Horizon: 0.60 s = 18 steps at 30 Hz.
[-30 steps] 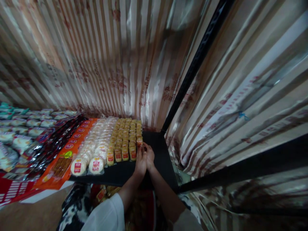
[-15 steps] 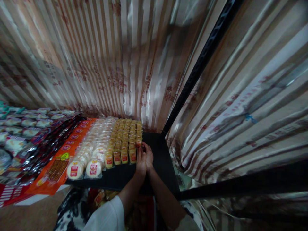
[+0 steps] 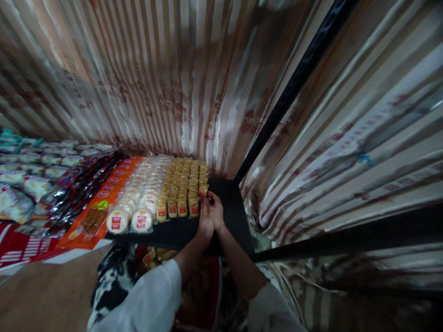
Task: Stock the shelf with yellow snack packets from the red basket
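My left hand (image 3: 205, 220) and my right hand (image 3: 217, 213) are pressed side by side on a black shelf (image 3: 232, 216), at the right end of the rows of small yellow snack packs (image 3: 187, 184). The fingertips of both hands are bunched together at the nearest pack in the rightmost row (image 3: 202, 189). Whether they grip that pack is too small to make out. Left of the yellow packs lie rows of round white cakes in clear wrappers (image 3: 141, 203).
Orange packets (image 3: 100, 210), dark packets (image 3: 78, 193) and white-green bags (image 3: 31, 170) cover the shelf to the left. A striped shiny curtain (image 3: 166, 78) hangs behind and to the right. A black post (image 3: 294, 87) rises at the shelf's back right corner.
The view has shifted a little; my two hands stay together at the right end of the yellow packs and have crept slightly farther along the row.
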Available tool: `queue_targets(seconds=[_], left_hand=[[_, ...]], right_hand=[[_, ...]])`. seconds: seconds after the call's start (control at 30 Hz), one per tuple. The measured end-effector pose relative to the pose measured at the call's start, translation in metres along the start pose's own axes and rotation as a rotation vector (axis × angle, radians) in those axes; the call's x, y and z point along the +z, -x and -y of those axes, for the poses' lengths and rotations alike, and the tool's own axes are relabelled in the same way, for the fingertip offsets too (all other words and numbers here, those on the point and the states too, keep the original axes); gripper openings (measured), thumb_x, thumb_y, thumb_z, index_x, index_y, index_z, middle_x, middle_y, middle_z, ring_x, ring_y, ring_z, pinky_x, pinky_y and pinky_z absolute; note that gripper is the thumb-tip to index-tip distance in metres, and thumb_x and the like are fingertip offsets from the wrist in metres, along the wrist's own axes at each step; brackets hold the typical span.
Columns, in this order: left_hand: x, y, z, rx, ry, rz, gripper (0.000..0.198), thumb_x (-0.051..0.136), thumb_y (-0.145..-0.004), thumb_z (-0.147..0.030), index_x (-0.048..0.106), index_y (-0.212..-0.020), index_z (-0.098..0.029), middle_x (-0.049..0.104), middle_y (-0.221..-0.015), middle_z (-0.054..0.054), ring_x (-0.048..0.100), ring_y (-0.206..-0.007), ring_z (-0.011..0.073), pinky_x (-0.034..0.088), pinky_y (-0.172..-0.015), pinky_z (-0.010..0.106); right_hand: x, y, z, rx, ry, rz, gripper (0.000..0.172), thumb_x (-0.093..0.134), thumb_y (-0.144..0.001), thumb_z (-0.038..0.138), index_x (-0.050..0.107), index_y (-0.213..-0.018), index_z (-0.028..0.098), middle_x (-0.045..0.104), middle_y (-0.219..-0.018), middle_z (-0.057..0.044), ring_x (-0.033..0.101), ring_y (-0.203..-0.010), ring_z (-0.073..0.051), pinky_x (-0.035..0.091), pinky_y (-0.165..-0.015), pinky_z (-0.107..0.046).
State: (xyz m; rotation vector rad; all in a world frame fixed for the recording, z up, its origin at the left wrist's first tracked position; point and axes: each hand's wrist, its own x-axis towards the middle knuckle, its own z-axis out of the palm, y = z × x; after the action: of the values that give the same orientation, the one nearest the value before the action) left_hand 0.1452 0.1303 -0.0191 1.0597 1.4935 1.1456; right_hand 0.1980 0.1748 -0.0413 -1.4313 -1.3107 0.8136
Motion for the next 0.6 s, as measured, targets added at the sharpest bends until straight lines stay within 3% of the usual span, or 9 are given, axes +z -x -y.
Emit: queue_targets(seconds=[0.17, 0.27, 0.33, 0.43, 0.5, 0.6], left_hand=[[-0.024, 0.052, -0.011, 0.066, 0.029, 0.065, 0.047, 0.040, -0.082, -0.015, 0.044, -0.129, -0.011, 0.047, -0.135, 0.011, 0.043, -0.126, 0.0183, 0.031, -0.108, 0.032], [-0.048, 0.093, -0.002, 0.095, 0.004, 0.104, 0.039, 0.035, -0.082, -0.016, 0.054, -0.117, -0.015, 0.060, -0.120, 0.007, 0.054, -0.112, 0.0158, 0.039, -0.101, 0.031], [-0.066, 0.120, 0.013, 0.043, -0.079, 0.105, 0.035, 0.035, -0.082, -0.017, 0.058, -0.108, -0.016, 0.064, -0.112, 0.007, 0.057, -0.105, 0.0160, 0.042, -0.097, 0.031], [-0.095, 0.151, 0.044, -0.005, -0.254, 0.168, 0.036, 0.035, -0.079, -0.013, 0.061, -0.103, -0.017, 0.065, -0.107, 0.007, 0.058, -0.101, 0.0162, 0.043, -0.094, 0.031], [-0.116, 0.165, 0.067, -0.021, -0.437, 0.273, 0.037, 0.037, -0.076, -0.010, 0.063, -0.102, -0.016, 0.066, -0.107, 0.008, 0.058, -0.101, 0.0182, 0.044, -0.093, 0.033], [-0.142, 0.177, 0.099, 0.140, -0.690, 0.569, 0.040, 0.045, -0.074, -0.012, 0.061, -0.110, -0.017, 0.064, -0.113, 0.010, 0.055, -0.108, 0.0227, 0.039, -0.098, 0.037]], right_hand=[[-0.010, 0.034, 0.017, 0.027, -0.007, -0.071, 0.043, 0.051, -0.075, 0.042, 0.057, -0.108, 0.014, 0.059, -0.109, -0.012, 0.059, -0.089, -0.018, 0.050, -0.074, -0.030], [-0.018, 0.076, 0.026, 0.012, 0.006, -0.102, 0.040, 0.045, -0.081, 0.042, 0.056, -0.108, 0.014, 0.065, -0.098, -0.011, 0.061, -0.082, -0.017, 0.051, -0.067, -0.026], [-0.024, 0.110, 0.028, 0.004, 0.071, -0.077, 0.036, 0.044, -0.083, 0.041, 0.058, -0.103, 0.014, 0.067, -0.085, -0.008, 0.062, -0.071, -0.016, 0.050, -0.062, -0.026], [-0.029, 0.160, 0.027, -0.098, 0.198, 0.066, 0.030, 0.041, -0.086, 0.038, 0.061, -0.093, 0.017, 0.067, -0.077, -0.005, 0.063, -0.071, -0.016, 0.050, -0.068, -0.027], [-0.030, 0.187, 0.025, -0.178, 0.282, 0.228, 0.030, 0.039, -0.087, 0.036, 0.063, -0.089, 0.018, 0.069, -0.080, -0.007, 0.064, -0.075, -0.017, 0.050, -0.072, -0.028], [-0.028, 0.214, 0.019, -0.228, 0.455, 0.563, 0.030, 0.038, -0.088, 0.033, 0.064, -0.092, 0.019, 0.070, -0.090, -0.008, 0.065, -0.084, -0.018, 0.049, -0.079, -0.029]])
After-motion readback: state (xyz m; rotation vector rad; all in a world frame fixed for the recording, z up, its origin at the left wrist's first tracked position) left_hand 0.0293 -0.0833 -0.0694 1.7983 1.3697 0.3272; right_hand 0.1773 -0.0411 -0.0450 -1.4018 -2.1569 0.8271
